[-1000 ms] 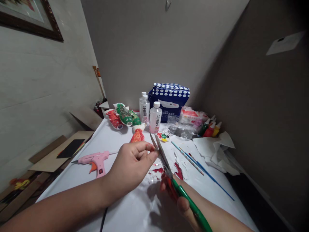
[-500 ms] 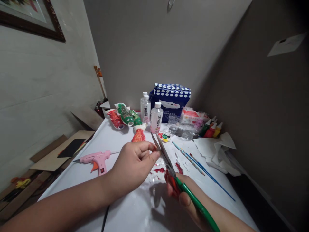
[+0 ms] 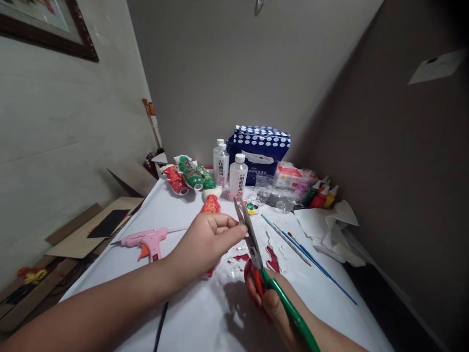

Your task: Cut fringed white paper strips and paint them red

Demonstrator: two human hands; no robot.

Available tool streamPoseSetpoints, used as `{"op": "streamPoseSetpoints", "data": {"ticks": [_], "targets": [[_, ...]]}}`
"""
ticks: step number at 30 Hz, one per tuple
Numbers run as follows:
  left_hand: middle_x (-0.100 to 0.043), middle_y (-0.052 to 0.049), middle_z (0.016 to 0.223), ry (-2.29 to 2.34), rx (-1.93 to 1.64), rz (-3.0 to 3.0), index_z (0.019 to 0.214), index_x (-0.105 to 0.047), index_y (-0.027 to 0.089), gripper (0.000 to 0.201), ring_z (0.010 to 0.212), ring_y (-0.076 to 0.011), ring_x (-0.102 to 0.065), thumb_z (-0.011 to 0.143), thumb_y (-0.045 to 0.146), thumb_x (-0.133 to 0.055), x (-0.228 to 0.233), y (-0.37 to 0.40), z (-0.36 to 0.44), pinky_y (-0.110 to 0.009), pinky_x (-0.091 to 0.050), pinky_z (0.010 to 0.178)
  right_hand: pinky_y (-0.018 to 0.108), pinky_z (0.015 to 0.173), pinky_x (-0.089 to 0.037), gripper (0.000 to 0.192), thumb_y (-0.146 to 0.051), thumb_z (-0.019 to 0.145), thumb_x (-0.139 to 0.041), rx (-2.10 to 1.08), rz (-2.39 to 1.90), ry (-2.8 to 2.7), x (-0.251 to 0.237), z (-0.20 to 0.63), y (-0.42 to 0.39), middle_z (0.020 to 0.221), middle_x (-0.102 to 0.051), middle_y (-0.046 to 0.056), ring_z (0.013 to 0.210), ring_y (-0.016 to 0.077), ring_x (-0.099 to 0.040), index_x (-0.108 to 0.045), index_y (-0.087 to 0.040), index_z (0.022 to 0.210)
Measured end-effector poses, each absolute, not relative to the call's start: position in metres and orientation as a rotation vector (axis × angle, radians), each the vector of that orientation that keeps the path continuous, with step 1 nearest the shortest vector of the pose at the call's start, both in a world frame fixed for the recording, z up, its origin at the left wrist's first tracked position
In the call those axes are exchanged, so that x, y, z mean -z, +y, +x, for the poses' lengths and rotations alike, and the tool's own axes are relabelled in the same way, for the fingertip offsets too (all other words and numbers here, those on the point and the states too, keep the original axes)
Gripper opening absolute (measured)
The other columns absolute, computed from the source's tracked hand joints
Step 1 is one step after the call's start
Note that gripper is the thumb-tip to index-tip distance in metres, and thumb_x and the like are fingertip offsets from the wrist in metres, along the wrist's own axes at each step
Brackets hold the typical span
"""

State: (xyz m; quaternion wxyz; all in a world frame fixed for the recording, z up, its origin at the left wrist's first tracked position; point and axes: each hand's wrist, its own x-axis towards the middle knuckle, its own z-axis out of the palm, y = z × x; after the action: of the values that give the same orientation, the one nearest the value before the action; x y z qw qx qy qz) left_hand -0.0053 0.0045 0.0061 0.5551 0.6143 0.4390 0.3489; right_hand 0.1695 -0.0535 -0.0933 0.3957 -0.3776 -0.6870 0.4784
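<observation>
The scissors [image 3: 271,285] are held above the white tabletop [image 3: 205,318], blades parted in a narrow V. The right hand [image 3: 278,315] grips the handles, its fingers curled around them. The left hand [image 3: 200,239] has its thumb and forefinger pressed together right at the blades; whatever may lie between them is too small to make out.

Open surface spreads on the near side, beneath the forearms. To the right, red patches [image 3: 272,259] and then slanting paintbrushes [image 3: 287,241] limit the room; to the left, a pink glue gun [image 3: 154,240] lies between the left wrist and the table's left edge. Ahead, a paint palette [image 3: 252,208] and an upright bottle [image 3: 238,176] stand near the tips. The scissors point away from the person and slightly left, toward that bottle, their long axis running from near right to far left.
</observation>
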Motion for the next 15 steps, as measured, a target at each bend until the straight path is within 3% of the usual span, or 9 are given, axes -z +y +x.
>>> {"op": "streamPoseSetpoints", "data": {"ticks": [10,15], "targets": [[-0.026,0.011,0.045,0.937,-0.848,1.283,0.065,-0.044,0.02,0.028,0.042,-0.0063,-0.015,0.087,0.034,-0.055,0.004,0.004,-0.01,-0.022,-0.014,0.04,0.026,0.049,-0.024,0.066,-0.085,0.078,-0.032,-1.334,-0.913,-1.713,0.071,0.165,-0.052,0.061,-0.035,-0.003,0.053,0.0112,-0.029,-0.04,-0.02,0.068],[-0.029,0.01,0.046,0.987,-0.873,1.367,0.063,-0.042,0.019,0.033,0.04,-0.0056,-0.024,0.087,0.038,-0.054,-0.001,0.001,-0.01,-0.02,-0.018,0.039,0.026,0.049,-0.024,0.067,-0.086,0.077,-0.03,-1.381,-0.893,-1.722,0.075,0.171,-0.05,0.06,-0.035,-0.004,0.053,0.0111,-0.03,-0.04,-0.02,0.068]]}}
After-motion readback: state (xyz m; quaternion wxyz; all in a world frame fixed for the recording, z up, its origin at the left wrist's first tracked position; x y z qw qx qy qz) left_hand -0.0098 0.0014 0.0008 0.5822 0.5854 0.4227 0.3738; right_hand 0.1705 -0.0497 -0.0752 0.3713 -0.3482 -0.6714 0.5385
